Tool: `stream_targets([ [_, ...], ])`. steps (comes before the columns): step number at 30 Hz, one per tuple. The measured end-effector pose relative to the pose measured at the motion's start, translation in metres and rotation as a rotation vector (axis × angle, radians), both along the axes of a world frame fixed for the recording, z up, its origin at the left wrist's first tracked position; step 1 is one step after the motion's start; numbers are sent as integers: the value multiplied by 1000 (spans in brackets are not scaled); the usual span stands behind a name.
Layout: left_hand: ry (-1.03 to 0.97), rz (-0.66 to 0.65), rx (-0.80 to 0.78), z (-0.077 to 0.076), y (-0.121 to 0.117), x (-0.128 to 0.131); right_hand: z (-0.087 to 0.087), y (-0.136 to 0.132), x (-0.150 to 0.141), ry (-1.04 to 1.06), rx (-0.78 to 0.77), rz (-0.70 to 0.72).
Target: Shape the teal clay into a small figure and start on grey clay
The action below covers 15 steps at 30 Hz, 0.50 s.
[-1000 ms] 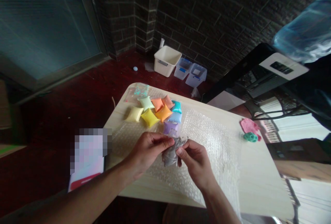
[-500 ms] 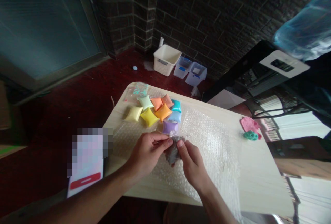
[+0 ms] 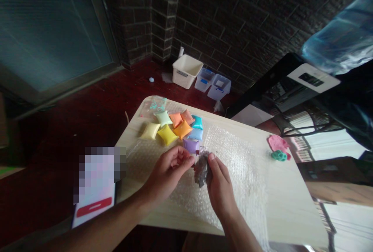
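My right hand (image 3: 223, 184) grips a small crumpled dark grey packet (image 3: 201, 170), thumb on top at its right side. Shiny clear wrapping shows at the packet's upper end. My left hand (image 3: 171, 166) is closed in a pinch at the packet's left edge; what lies between thumb and forefinger is too small to make out. Just beyond the fingers lies a purple pillow-shaped packet (image 3: 190, 145). Both hands are above a sheet of bubble wrap (image 3: 233, 166) spread over the pale wooden table (image 3: 291, 193).
More pillow packets, among them a yellow one (image 3: 168, 134) and an orange one (image 3: 183, 129), lie beyond my hands. Pink material (image 3: 278, 143) and a green piece (image 3: 279, 155) sit at the right edge. A phone-like screen (image 3: 94, 205) stands left; a white basket (image 3: 186, 73) is on the floor.
The dark packet has shifted slightly right with my right hand and shows more of its surface. My left fingers have drawn back to its left edge. The view has tilted slightly.
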<state>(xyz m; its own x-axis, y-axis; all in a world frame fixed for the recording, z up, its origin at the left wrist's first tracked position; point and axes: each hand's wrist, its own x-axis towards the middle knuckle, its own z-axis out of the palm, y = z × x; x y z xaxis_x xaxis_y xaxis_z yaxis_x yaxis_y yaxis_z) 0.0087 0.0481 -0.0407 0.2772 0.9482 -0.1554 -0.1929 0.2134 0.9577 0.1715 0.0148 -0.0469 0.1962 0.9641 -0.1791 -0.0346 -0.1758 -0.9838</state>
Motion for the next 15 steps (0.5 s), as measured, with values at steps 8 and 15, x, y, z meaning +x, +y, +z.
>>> stream_targets([
  [8,122,-63,-12,-8,-15,1,24,0,1,-17,202,-81],
  [15,-30,93,-117,13,-21,1,40,-19,-4,-159,265,48],
])
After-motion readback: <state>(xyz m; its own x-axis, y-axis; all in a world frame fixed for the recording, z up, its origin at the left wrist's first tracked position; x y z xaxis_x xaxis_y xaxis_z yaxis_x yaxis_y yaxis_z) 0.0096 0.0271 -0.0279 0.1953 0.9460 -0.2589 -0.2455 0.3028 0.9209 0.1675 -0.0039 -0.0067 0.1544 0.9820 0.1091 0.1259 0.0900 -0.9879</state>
